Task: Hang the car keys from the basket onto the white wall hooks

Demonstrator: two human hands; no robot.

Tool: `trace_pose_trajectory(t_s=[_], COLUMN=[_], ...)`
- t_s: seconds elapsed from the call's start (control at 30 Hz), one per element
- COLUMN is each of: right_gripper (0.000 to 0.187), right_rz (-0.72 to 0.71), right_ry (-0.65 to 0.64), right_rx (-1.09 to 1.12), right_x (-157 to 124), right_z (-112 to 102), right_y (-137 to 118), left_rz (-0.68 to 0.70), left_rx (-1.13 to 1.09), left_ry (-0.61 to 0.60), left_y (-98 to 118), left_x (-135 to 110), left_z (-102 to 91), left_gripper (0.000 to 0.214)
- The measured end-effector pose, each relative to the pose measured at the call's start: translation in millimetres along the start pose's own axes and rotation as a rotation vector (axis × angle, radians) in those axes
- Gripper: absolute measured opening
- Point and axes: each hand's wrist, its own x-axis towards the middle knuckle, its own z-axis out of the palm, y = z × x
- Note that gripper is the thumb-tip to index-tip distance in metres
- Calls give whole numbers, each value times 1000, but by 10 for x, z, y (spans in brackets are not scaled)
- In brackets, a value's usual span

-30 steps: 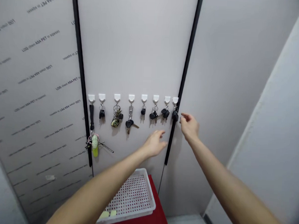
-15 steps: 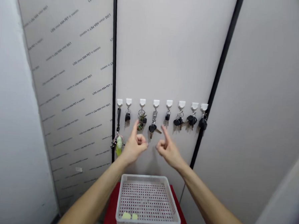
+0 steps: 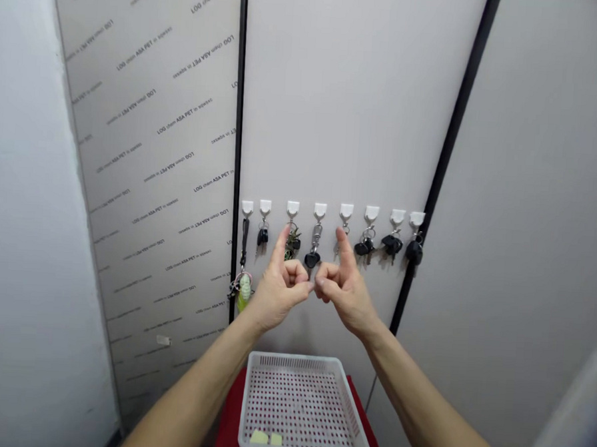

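My left hand (image 3: 278,292) and my right hand (image 3: 347,298) are raised side by side in front of the pale wall panel (image 3: 354,120). Each index finger points up while the other fingers curl in, and the fingertips meet in the middle. Neither hand shows anything held. A row of several white stick-on hooks (image 3: 320,211) carries keys just above. My left index finger overlaps a brass-coloured key bunch (image 3: 292,243). Nearest my fingertips hangs a black-headed key (image 3: 312,259). My right index finger partly hides a key on the hook to its right.
Below my hands, a white perforated plastic basket (image 3: 296,359) sits on a red surface (image 3: 231,413), with small pale yellow pieces (image 3: 259,437) inside. A green charm on a black strap (image 3: 244,293) hangs at the row's left end. Black strips (image 3: 238,147) edge the panel.
Both hands have moved inward until the fingertips meet, and their fingers have curled further. The view has shifted slightly, so the hooks and basket sit a little lower.
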Motion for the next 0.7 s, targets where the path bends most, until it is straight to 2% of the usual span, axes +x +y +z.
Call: trace_pose_trajectory(t_s=[0.1,0.17,0.23,0.27,0.3,0.37,0.43,0.53,0.6,0.7], right_gripper=[69,61,48,43,40,36,34,32,32,33], right_rz=[163,334,518,590,614,624,626,610,616,650], right_ry=[-6,-22,-67,-91,-110,-164,-246,-339,-347,-323], right_rx=[-77,-184,-325,-392,-464,-592,-659,-679,-688,-696], right_x=[-145,-359,-639,-788,-933,-1192,-1383,-1524,-1547,-1544], right_z=[-10,-40,-76,-91,-101,-97,-66,-7,8,-19], right_y=[228,532,912,1102,1274,1523,1623,1591,1555,1559], left_rz=[-21,-30,-40,-58,-79,-125,-154,-170,-135,-12], left_rx=[165,317,446,495,527,557,562,502,377,188], left_ry=[97,297,561,635,664,618,561,543,612,714], left_y=[-193,-347,-493,-559,-617,-706,-739,-628,-441,-79], left_x=[8,51,127,173,224,335,453,640,763,908], left_z=[-261,-530,-800,-913,-1003,-1107,-1131,-1106,-1084,-1033], left_gripper=[71,60,49,43,39,33,23,14,14,15])
